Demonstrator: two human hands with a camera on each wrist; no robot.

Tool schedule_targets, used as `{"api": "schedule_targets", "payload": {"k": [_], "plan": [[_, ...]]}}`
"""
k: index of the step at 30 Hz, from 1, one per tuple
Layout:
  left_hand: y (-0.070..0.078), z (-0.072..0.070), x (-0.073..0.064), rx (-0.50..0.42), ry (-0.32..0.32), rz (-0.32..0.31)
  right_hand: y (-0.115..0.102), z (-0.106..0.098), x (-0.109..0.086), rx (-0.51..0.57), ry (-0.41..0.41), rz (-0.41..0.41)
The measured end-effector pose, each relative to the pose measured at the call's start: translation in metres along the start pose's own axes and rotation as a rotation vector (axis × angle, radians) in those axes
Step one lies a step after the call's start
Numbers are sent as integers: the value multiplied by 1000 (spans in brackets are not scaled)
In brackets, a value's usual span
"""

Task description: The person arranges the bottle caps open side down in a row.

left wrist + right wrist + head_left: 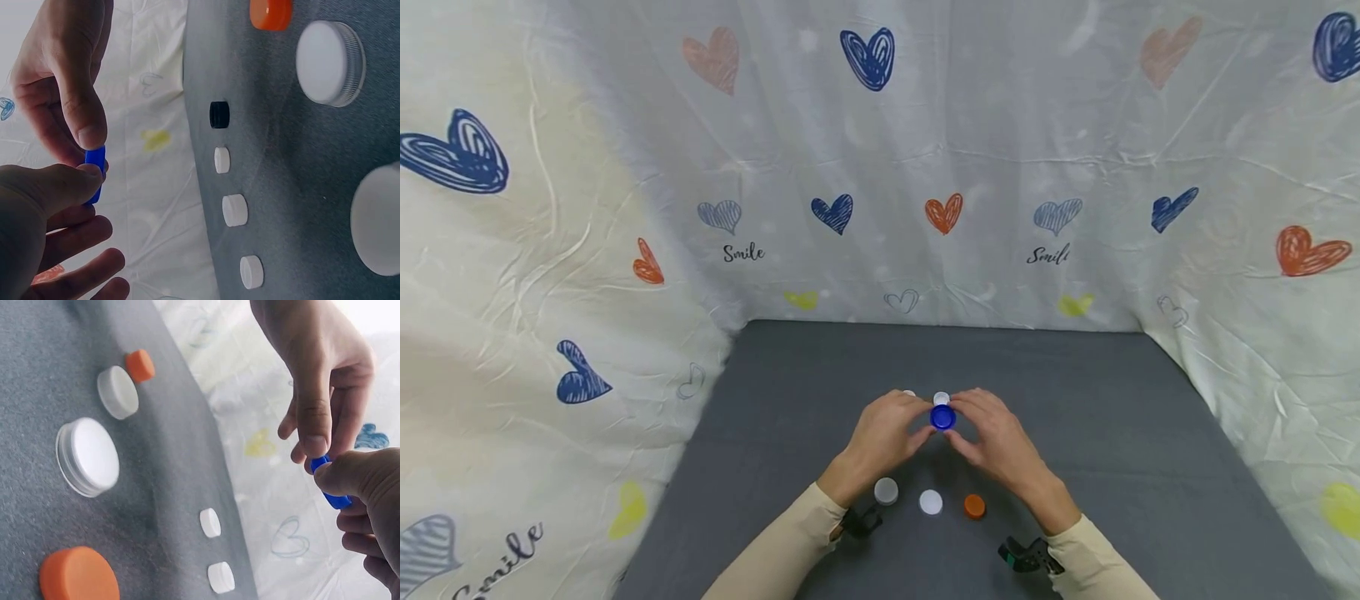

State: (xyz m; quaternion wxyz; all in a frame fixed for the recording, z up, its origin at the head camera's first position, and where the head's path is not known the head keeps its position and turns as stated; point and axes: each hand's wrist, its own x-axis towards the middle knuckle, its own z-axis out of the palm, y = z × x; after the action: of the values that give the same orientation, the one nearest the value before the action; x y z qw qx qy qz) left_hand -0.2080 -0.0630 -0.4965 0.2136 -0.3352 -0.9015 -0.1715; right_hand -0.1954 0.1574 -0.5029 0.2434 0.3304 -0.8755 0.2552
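Note:
A blue bottle cap (943,417) is held up above the table between both hands, its hollow side toward the head camera. My left hand (886,427) pinches its left edge with thumb and fingers; in the left wrist view the other fingers (81,275) spread away from the cap. From the opposite side my right hand (996,435) pinches it, the thumb (350,474) lying across the blue rim in the right wrist view. Beyond the hands, a small white cap (941,398) shows just past the blue one, and another (909,392) is mostly hidden by the left hand.
Nearer than the hands lie a greyish-white cap (886,491), a white cap (930,502) and an orange cap (974,506) in a row. The left wrist view also has a black cap (219,115) beside several small white ones. Heart-patterned cloth (880,167) encloses the grey table (1112,467).

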Motion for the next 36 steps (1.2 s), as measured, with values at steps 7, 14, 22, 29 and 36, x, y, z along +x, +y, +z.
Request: {"api": "schedule_targets", "payload": {"k": [7, 14, 22, 29, 36], "plan": [[-2, -2, -4, -10, 20, 11, -4, 2, 0, -6, 8, -12], [-3, -2, -7, 2, 45, 30, -3, 2, -1, -6, 5, -12], [-8, -1, -9, 100, 110, 126, -1, 0, 0, 6, -6, 22], [-9, 0, -9, 98, 191, 215, -4, -3, 0, 41, -18, 75], [-10, 1, -7, 108, 247, 247, -8, -3, 0, 69, -32, 121]]}}
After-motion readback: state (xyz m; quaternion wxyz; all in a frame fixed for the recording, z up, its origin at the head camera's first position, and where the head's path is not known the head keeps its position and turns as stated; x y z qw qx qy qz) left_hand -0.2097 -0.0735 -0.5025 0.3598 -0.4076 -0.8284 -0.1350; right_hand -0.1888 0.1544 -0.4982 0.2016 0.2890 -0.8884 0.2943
